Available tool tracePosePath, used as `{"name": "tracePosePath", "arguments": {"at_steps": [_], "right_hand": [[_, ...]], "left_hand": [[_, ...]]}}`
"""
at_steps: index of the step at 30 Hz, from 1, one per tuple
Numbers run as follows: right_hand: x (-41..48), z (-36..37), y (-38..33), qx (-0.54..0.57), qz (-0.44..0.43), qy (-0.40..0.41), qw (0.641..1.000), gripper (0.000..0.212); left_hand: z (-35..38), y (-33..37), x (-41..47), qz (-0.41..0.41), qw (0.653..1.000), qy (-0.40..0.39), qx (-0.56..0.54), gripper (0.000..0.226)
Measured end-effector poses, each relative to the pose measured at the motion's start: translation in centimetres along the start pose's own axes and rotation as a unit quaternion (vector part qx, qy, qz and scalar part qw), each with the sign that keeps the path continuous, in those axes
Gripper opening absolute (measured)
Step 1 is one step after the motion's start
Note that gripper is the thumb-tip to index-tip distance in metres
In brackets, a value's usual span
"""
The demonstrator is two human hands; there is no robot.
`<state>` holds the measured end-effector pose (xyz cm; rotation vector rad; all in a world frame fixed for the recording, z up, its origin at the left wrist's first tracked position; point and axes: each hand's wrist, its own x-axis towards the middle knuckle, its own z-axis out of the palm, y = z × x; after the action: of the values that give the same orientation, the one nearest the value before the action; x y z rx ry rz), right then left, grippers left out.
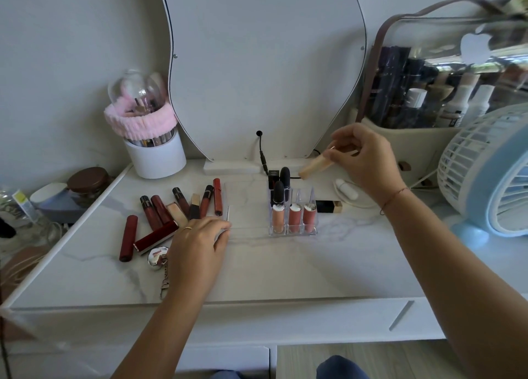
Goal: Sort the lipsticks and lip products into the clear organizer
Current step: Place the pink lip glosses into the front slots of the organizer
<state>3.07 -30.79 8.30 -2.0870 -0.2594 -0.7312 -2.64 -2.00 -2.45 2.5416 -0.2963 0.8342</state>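
A clear organizer [293, 231] stands mid-table with three pink glosses in its front row and black-capped lipsticks behind. My right hand [364, 161] holds a beige lip gloss tube [315, 165] tilted in the air, just behind and right of the organizer. Several dark red and brown lip products [177, 207] lie fanned out on the left. My left hand [198, 242] rests palm down at the pile's right edge, fingers curled on a small clear piece [228, 214]. A black and gold lipstick [330, 206] lies to the right of the organizer.
A white brush cup with a pink headband [154, 150] stands back left. A mirror [265, 64] leans at the back with a cable plugged in. A clear cosmetics bag [445, 92] and a blue fan [491, 172] crowd the right. A silver keychain compact [157, 258] lies near my left wrist.
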Motion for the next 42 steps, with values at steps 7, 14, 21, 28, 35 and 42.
{"name": "tracePosePath", "arguments": {"at_steps": [7,14,21,28,35,42], "right_hand": [[-0.1,1.7,0.6,-0.063,-0.016,-0.070,0.995,0.023],[-0.5,3.7,1.4,-0.072,0.006,-0.144,0.987,0.020],[-2.1,1.7,4.3,-0.069,0.057,-0.140,0.986,0.034],[-4.2,1.4,7.2,-0.254,0.088,-0.189,0.944,0.033],[-4.1,1.3,7.1,-0.183,0.098,-0.160,0.965,0.016],[-3.1,0.3,2.2,0.010,0.070,-0.040,0.997,0.025]], "left_hand": [[0.1,0.0,0.0,0.003,1.000,0.006,0.000,0.015],[0.0,0.1,-0.1,0.000,1.000,0.005,0.003,0.014],[0.1,-0.1,-0.1,0.001,1.000,0.002,-0.004,0.014],[0.1,-0.1,-0.1,0.003,1.000,0.003,-0.001,0.014],[0.1,0.0,-0.2,-0.006,1.000,0.000,0.003,0.012],[0.0,0.2,-0.1,-0.008,1.000,0.004,0.001,0.014]]}}
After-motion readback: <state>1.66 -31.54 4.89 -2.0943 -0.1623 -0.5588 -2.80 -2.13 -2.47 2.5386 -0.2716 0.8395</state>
